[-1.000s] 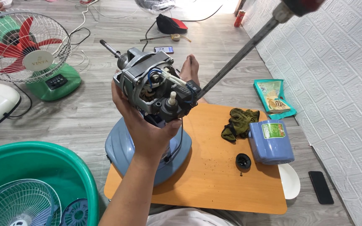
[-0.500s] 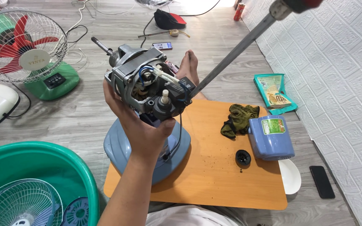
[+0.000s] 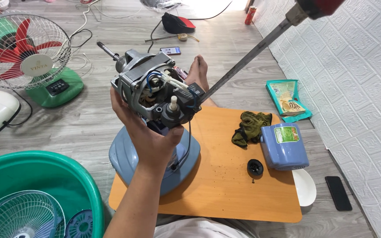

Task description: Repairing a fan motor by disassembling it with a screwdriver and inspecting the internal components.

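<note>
Up above the orange tabletop [image 3: 225, 194], the left hand [image 3: 148, 136] is wrapped from below around a bare fan motor [image 3: 155, 94], fingers curled tight on its frame. From its far right a long screwdriver [image 3: 248, 55] meets the motor's black terminal block; the right hand driving it is cut off by the frame, so its grip cannot be judged. Pushed hard at that slant, the tip would likely skid into the blue and white wires [image 3: 162, 79], or twist the motor loose onto the blue fan base [image 3: 124, 158] just beneath the wrist.
</note>
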